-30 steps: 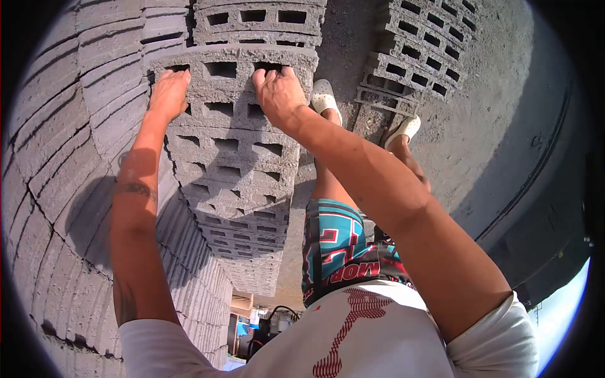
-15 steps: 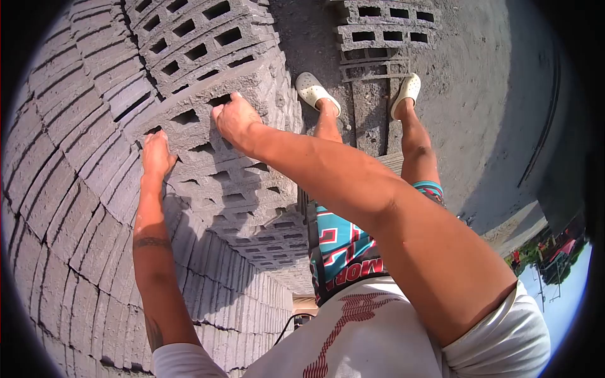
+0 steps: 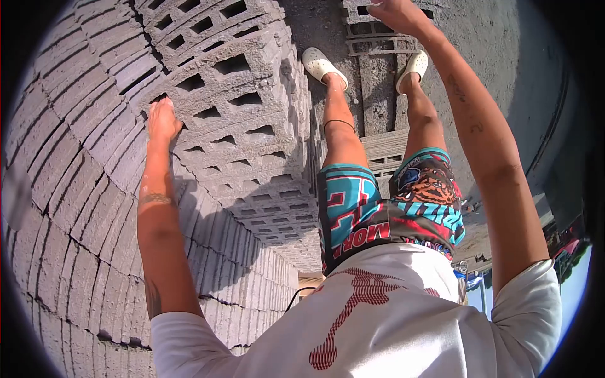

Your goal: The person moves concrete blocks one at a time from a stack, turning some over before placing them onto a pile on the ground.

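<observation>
My left hand [image 3: 163, 120] has its fingers hooked into an end hole of a grey hollow concrete block [image 3: 212, 74]. That block lies on top of a tall stack, its row of holes facing me. My right hand [image 3: 402, 15] is off the stack, at the top edge of the view, over a few hollow blocks [image 3: 350, 9] low down near my feet. The top edge cuts off most of its fingers, so I cannot see whether they touch or grip a block.
Tightly packed concrete blocks [image 3: 75, 183] form a wall on the left. More hollow blocks [image 3: 208, 9] are piled behind the stack. My feet, in pale clogs [image 3: 320, 65], stand on either side of boards [image 3: 377, 94]. Grey ground [image 3: 485, 69] extends to the right.
My right hand has left the block on the stack and swung up and right toward the low blocks. The left hand keeps hold of the same block. The view has shifted slightly.
</observation>
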`<state>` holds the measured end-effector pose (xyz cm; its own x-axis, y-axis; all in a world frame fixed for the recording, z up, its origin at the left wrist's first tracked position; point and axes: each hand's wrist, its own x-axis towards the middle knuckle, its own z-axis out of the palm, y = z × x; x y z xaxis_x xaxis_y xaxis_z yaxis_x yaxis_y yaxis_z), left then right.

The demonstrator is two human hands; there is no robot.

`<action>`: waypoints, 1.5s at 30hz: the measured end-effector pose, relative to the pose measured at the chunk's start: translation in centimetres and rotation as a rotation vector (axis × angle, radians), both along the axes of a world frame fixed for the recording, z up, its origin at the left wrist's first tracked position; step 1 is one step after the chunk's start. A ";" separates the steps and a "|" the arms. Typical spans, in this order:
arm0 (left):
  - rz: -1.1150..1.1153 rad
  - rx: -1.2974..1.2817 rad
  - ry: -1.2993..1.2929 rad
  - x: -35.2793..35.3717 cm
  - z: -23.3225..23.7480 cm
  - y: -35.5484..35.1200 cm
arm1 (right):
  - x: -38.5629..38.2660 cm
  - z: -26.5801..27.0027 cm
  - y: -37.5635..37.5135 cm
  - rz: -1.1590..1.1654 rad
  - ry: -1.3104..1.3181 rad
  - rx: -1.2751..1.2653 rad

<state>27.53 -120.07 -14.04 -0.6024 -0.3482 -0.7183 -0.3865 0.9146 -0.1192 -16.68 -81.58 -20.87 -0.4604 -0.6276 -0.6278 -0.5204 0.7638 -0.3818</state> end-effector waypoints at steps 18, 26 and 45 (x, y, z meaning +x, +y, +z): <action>-0.017 -0.054 0.003 1.4 -1.3 -0.6 | 10.6 -6.4 -9.5 -1.188 -0.308 -0.324; -0.007 -0.008 -0.017 -0.2 0.9 0.2 | 17.6 -9.0 -13.7 -1.397 -1.230 -0.195; -0.061 0.082 -0.531 -17.8 9.1 7.5 | 5.1 -13.9 3.7 -0.211 -0.468 0.005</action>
